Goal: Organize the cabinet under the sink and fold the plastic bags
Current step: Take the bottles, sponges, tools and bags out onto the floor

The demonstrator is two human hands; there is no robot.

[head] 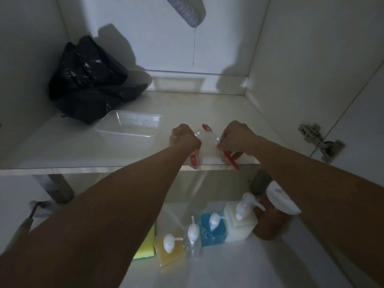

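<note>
Nearest, at 6 o'clock on the floor in front of the cabinet, a row of pump bottles [209, 231] stands beside a yellow sponge [145, 246], with a white lid [280, 202] at about 4 o'clock; none of these looks put away yet. Just past them, at the front edge of the cabinet shelf [83, 150], both hands work side by side. The left hand [184, 139] has its grip curled round a clear packet with a red item [194, 160]. The right hand [235, 137] pinches a red toothbrush [220, 145]. Farther in, at 11 o'clock, lies a clear plastic tray [128, 126]. Deepest, at 10 o'clock in the back corner, the black plastic bags [89, 80] sit in a crumpled heap, unfolded. By this judgement the sorting is barely under way and the folding is wholly left.
</note>
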